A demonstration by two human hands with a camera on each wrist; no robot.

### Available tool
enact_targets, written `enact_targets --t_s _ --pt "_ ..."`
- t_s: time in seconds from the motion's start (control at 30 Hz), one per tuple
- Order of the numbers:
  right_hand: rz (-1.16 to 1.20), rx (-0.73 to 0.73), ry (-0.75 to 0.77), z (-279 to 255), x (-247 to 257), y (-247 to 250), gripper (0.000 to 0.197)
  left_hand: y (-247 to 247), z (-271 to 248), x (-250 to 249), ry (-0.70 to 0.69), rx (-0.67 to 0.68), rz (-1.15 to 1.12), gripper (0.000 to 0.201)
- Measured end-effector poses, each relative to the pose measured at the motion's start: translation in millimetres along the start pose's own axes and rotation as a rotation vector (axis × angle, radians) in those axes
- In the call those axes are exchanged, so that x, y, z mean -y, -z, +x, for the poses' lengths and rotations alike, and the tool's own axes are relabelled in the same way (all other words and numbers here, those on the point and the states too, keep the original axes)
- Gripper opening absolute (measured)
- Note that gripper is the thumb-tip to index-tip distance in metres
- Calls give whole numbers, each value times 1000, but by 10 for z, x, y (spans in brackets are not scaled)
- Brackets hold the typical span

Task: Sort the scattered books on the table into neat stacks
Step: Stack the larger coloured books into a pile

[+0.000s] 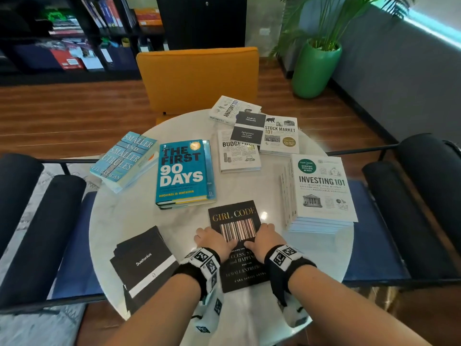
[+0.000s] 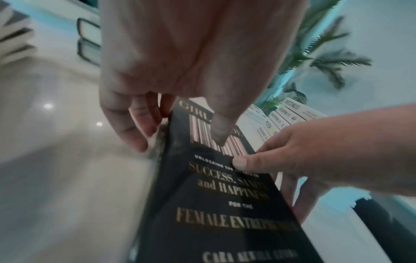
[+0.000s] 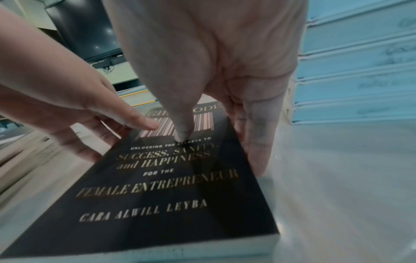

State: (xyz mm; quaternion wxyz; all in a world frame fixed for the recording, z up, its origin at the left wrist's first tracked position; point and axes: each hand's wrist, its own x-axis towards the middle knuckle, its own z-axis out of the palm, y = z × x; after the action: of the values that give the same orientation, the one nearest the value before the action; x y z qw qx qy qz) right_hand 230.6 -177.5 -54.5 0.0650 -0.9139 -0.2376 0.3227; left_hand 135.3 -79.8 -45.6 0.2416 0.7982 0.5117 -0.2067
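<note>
Round white marble table [image 1: 139, 211], wood floor, orange chair [image 1: 197, 78] at the far side, potted palm [image 1: 316, 66] far right, dark bookshelves [image 1: 74, 33] far left. Tall Investing 101 stack [image 1: 321, 193] at right; The First 90 Days [image 1: 184, 171] at centre; black Suetonius stack [image 1: 147, 263] near left. Girl Code book [image 1: 234, 216] lies flat at the near edge, between my hands. My left hand [image 1: 214, 239] pinches its left edge, thumb on the cover, fingers [image 2: 135, 124] curled down the side. My right hand [image 1: 265, 239] pinches the right edge, thumb on the barcode, fingers [image 3: 256, 138] down alongside.
</note>
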Motion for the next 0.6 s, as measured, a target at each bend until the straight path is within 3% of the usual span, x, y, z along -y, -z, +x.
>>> enact_targets --t_s 0.1,0.2,0.43,0.6 --pt "61 0 15 -40 -89 0 57 0 -17 -43 19 -14 -351 64" --pt "121 10 24 -68 -144 29 60 74 -47 -58 -90 34 -577 42" --pt "568 8 125 -20 163 307 56 623 9 4 -180 -79 -815 46" --pt "628 -17 231 134 734 593 65 1171 364 209 -225 -166 -855 54"
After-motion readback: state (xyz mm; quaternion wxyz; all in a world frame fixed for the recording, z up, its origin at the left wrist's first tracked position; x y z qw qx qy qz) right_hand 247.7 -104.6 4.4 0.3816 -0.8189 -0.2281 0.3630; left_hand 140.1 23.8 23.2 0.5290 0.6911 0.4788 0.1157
